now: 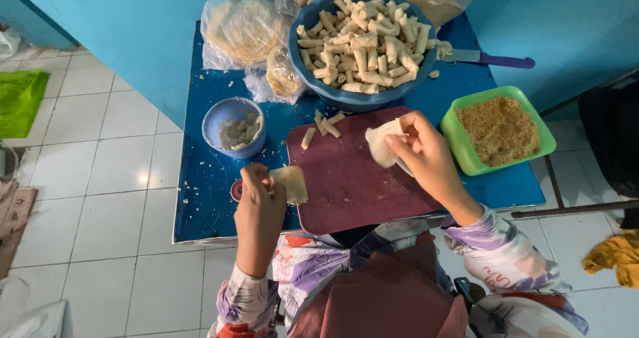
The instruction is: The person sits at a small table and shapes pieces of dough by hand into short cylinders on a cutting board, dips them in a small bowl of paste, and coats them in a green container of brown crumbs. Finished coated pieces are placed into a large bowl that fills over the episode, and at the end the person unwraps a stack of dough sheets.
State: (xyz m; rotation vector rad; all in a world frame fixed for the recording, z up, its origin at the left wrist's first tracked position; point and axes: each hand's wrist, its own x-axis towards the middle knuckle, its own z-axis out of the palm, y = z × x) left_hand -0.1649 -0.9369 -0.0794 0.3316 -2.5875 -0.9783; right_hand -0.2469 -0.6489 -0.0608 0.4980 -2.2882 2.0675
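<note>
Maroon board (353, 178) bare between hands, each gripping wrapper pieces (290, 182)

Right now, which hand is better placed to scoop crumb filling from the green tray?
The right hand, likely. It holds a wrapper piece close beside the green tray. The left hand, holding another wrapper piece, sits across the maroon board, nearer the small blue bowl.

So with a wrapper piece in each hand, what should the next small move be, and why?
Probably lay the right hand's wrapper piece flat on the maroon cutting board. It hangs pinched just above a bare stretch of board, unfilled, with the green tray of crumbly filling right beside it. The left hand holds another piece.
</note>
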